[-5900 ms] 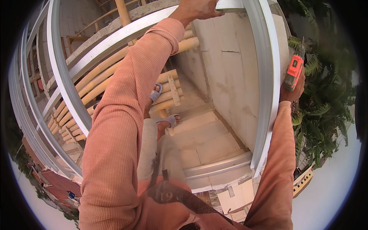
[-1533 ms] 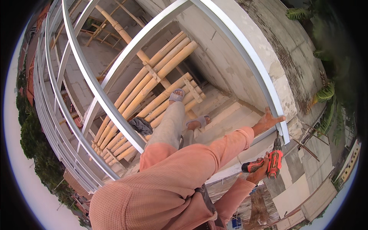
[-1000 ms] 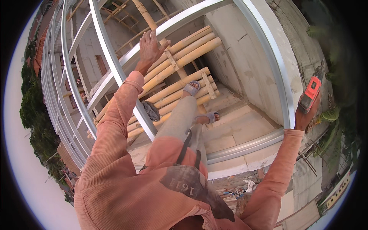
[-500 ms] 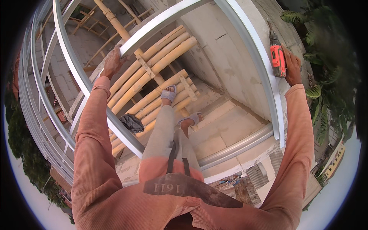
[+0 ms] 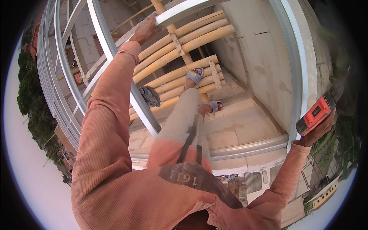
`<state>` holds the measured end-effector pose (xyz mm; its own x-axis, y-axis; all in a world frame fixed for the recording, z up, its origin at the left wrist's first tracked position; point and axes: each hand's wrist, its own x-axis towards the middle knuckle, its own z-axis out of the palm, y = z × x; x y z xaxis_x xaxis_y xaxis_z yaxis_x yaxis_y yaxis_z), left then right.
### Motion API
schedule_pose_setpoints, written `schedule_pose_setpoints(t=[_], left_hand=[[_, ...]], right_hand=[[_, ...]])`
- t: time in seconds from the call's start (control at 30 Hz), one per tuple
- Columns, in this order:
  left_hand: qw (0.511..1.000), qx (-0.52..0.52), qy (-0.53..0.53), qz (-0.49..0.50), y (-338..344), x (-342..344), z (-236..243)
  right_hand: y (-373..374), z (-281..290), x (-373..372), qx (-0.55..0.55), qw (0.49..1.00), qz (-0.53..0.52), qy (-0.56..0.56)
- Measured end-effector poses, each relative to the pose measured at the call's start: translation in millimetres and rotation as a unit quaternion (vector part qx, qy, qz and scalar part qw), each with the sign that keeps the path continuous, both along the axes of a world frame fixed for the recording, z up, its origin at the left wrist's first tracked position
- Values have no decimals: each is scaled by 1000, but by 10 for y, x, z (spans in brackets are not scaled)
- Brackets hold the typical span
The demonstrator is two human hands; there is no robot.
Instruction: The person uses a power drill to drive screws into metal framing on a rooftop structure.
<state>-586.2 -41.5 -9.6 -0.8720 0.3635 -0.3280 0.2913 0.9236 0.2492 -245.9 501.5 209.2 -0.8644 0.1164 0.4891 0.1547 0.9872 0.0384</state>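
My left hand (image 5: 145, 31) reaches forward with its fingers closed round the left end of a silvery metal channel (image 5: 184, 12), which crosses the far side of the frame opening. To my right, my right hand (image 5: 321, 129) is wrapped round a red and black cordless drill (image 5: 316, 114). The drill points away from me, up and to the right, outside the right-hand metal channel (image 5: 298, 65); its front end is dark and blurred. A long metal channel (image 5: 102, 32) slants past my left forearm.
Below, my sandalled feet stand on or beside bamboo poles (image 5: 188, 76) tied across an opening between block walls (image 5: 260, 50). A dark crumpled bag (image 5: 149, 96) lies on the poles. More metal framing (image 5: 61, 46) rises at left. Leafy plants (image 5: 332, 149) grow beyond the right wall.
My right hand has lifted the drill off the wall top and swung it right and nearer to me. My left hand stays at the channel's end while the whole view has shifted.
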Motion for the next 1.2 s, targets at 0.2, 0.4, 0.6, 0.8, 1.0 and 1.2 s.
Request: schedule_pose_setpoints(t=[0.2, 0.4, 0.6, 0.8, 1.0, 1.2], left_hand=[[992, -9, 92, -84, -199, -62, -128], [985, 70, 122, -100, -119, -6, -230], [987, 154, 16, -52, 30, -5, 168], [970, 230, 10, -73, -159, -99, -94], [985, 151, 15, -78, -162, -55, -159], [978, 176, 96, -58, -171, 66, -320]], right_hand=[[-1237, -749, 410, -237, 937, 122, -227], [-2374, -2144, 176, -415, 826, 126, -360], [-2974, -3869, -712, -280, 808, 306, -418], [-3637, -5212, -1727, -113, 843, 392, -350], [-4670, -6089, -2009, -118, 876, 349, -311], [-5373, -6385, -2113, -146, 881, 295, -341]])
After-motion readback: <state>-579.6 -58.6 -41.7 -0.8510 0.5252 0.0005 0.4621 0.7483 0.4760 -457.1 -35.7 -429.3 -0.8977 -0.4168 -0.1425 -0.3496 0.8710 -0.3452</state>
